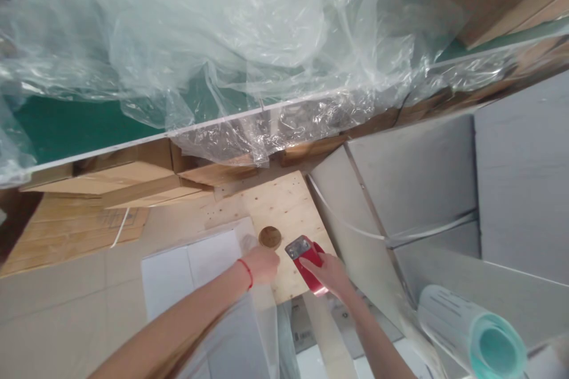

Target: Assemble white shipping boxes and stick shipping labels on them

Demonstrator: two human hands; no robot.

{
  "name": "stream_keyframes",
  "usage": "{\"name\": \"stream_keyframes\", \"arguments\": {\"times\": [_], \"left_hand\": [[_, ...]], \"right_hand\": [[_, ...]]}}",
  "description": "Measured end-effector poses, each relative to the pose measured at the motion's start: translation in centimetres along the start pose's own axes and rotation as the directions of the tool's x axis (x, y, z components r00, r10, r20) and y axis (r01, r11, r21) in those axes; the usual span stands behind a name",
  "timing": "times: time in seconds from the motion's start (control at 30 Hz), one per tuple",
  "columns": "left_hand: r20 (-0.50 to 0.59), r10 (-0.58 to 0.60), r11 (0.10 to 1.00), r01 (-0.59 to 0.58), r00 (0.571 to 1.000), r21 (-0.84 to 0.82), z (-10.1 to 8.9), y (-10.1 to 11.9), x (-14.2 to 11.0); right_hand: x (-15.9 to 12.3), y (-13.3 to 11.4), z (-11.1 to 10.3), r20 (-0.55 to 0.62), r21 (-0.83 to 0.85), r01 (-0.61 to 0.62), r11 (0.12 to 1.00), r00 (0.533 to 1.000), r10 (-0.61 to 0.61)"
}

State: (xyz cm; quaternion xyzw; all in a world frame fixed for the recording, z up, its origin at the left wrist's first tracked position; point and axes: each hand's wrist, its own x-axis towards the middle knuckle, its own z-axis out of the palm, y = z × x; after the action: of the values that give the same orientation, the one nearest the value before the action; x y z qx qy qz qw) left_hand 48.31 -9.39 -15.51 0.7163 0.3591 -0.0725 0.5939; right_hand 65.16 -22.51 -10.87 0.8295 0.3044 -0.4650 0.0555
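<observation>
My right hand (331, 275) is closed around a red handheld object (309, 266) with a grey, metal-looking end; its exact kind is unclear. It is above a pale plywood board (293, 207). To its left, my left hand (262, 265), with a red string at the wrist, has its fingers curled. Blur hides what they hold, if anything. Just past that hand, a round brown spot (269, 238) shows on the board; whether it is a hole or a disc, I cannot tell. White flat sheets or box panels (213, 254) lie beside and beneath my left arm.
A green-topped table (89, 124) heaped with clear plastic film (275, 18) crosses the view. Cardboard boxes (124, 174) sit beneath it. Large grey strapped boxes (413, 172) stand at right, near a roll of pale green-white material (471, 331). Tiled floor (66, 302) shows at left.
</observation>
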Motion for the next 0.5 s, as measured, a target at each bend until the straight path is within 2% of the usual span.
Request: {"name": "stream_keyframes", "arguments": {"times": [0.07, 0.13, 0.17, 0.23, 0.3, 0.33, 0.4, 0.5], "left_hand": [[-0.052, -0.024, 0.999, 0.023, 0.998, -0.028, -0.7, 1.4, -3.4], [-0.181, -0.102, 0.981, 0.068, 0.978, -0.181, -1.0, 2.5, -6.7], [-0.209, -0.165, 0.945, 0.094, 0.964, -0.312, -0.9, 3.0, -8.2], [-0.164, -0.299, 0.804, 0.156, 0.940, -0.573, -0.3, 3.4, -10.9], [-0.096, -0.405, 0.670, 0.224, 0.909, -0.708, 0.5, 3.3, -13.2], [-0.107, -0.455, 0.639, 0.241, 0.884, -0.731, 0.8, 3.1, -14.4], [-0.185, -0.530, 0.628, 0.236, 0.827, -0.742, 1.0, 2.3, -17.0], [-0.274, -0.560, 0.615, 0.170, 0.782, -0.770, 0.3, 0.3, -21.2]], "right_hand": [[-2.6, 0.3, -1.0, 0.034, 0.025, 0.066, 0.997, 0.997, -0.067], [-5.1, -0.2, -1.7, 0.074, 0.051, 0.140, 0.989, 0.987, -0.143], [-6.3, -0.9, -1.9, 0.098, 0.062, 0.182, 0.981, 0.977, -0.188], [-8.3, -2.6, -2.2, 0.157, 0.065, 0.274, 0.960, 0.947, -0.281], [-9.8, -5.0, -2.0, 0.225, 0.006, 0.357, 0.934, 0.910, -0.349], [-10.5, -6.3, -1.8, 0.263, -0.048, 0.382, 0.923, 0.896, -0.358], [-11.6, -9.0, -1.2, 0.342, -0.163, 0.408, 0.898, 0.877, -0.337], [-12.6, -12.3, -0.2, 0.452, -0.254, 0.454, 0.854, 0.836, -0.310]]}}
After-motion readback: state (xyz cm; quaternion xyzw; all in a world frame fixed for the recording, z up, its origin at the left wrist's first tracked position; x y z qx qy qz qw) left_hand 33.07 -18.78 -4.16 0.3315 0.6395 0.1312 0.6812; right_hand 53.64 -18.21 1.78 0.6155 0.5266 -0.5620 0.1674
